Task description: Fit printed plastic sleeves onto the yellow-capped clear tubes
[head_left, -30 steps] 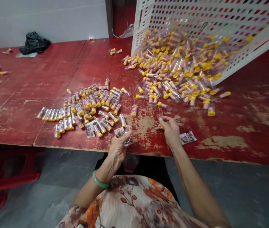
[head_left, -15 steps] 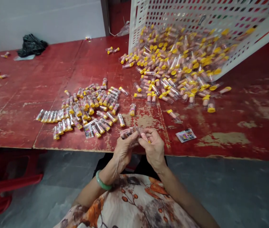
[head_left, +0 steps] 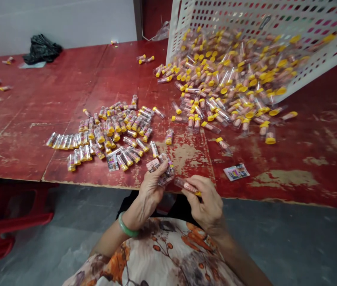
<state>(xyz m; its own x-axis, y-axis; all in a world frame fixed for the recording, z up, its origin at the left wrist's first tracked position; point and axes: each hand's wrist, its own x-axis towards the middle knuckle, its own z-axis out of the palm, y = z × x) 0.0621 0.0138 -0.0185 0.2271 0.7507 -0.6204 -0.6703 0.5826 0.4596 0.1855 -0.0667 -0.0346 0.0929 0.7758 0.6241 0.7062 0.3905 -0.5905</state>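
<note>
Over the table's front edge, my left hand [head_left: 153, 184] is closed on printed cards [head_left: 164, 174], which fan out past the thumb. Just to the right, my right hand [head_left: 207, 202] pinches a clear tube [head_left: 187, 186] with a yellow cap; the cap end is by the fingers and the clear end points toward the cards. Beyond my left hand lies a pile of capped tubes with printed wraps [head_left: 111, 127]. One wrapped tube [head_left: 169, 136] stands apart from that pile. A loose printed card [head_left: 236, 172] lies to the right on the red table [head_left: 275, 159].
A white perforated basket [head_left: 302, 85] lies tipped at the back right, with many yellow-capped tubes [head_left: 224, 83] spilling out. At the back left sits a black plastic bag [head_left: 41, 49]. Red stools [head_left: 22, 222] stand at the lower left.
My right hand has moved right, away from my left hand, with the tube in its fingers. The cards in my left hand now show more fully. The view has shifted slightly.
</note>
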